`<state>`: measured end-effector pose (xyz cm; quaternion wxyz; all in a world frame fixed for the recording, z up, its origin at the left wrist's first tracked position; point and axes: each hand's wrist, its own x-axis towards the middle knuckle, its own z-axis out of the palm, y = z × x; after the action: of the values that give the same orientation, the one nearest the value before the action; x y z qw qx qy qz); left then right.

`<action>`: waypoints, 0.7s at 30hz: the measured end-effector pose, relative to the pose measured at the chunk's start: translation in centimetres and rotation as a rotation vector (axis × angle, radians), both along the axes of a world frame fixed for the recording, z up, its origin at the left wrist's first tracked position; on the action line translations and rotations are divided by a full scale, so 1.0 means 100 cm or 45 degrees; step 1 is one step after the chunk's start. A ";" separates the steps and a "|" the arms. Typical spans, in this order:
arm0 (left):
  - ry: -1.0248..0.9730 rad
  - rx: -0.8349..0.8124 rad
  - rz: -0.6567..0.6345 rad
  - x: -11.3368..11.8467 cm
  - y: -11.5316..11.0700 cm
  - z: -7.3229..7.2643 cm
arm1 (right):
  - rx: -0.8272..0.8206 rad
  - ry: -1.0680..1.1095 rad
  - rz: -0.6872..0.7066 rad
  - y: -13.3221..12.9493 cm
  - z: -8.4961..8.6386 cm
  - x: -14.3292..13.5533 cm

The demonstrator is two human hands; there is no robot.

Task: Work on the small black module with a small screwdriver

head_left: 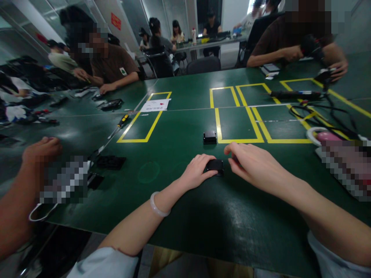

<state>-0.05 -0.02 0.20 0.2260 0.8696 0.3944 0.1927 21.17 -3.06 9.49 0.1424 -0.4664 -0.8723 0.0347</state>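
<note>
My left hand [198,170] grips a small black box-shaped part [216,166] from its left side, with the thumb along its near edge and the fingers over the far edge. The part is low over the green table [185,224] or on it; I cannot tell which. Just right of it is my right hand [246,158], thumb and curled index finger apart, holding nothing and not touching the part. A second black part of like shape [210,138] stands on the table a little beyond my left hand.
Yellow tape rectangles [133,140] mark the table. At left lie a yellow-and-black screwdriver [123,121], black pieces [111,162] and a co-worker's hand [43,152]. Right are black cables [304,116] and a white-rimmed pink object [329,136]. A co-worker across handles a dark tool [313,48].
</note>
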 end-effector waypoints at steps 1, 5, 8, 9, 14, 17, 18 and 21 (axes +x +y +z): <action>0.000 0.005 0.001 0.000 0.000 0.000 | -0.002 -0.002 0.004 0.000 0.001 0.000; 0.003 -0.001 0.000 0.000 0.000 0.001 | 0.023 -0.032 0.000 -0.001 0.004 -0.001; 0.010 -0.016 0.000 0.000 0.000 0.001 | 0.045 -0.070 -0.006 0.001 0.004 -0.001; 0.009 -0.016 0.000 0.000 0.000 0.001 | 0.050 -0.076 -0.010 0.001 0.003 -0.001; 0.012 -0.011 0.003 0.000 0.000 0.001 | 0.058 -0.008 0.006 0.002 -0.002 0.002; 0.011 -0.020 0.006 0.000 0.000 0.001 | 0.061 0.002 0.019 0.001 -0.001 0.002; 0.005 -0.020 0.006 0.000 0.000 0.001 | 0.065 -0.011 0.007 0.001 0.000 0.002; -0.007 -0.013 0.000 0.000 0.000 0.001 | 0.086 -0.102 -0.049 0.000 0.003 0.000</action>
<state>-0.02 -0.05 0.32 0.2313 0.8679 0.3949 0.1931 21.18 -3.03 9.74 0.1237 -0.4789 -0.8690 -0.0160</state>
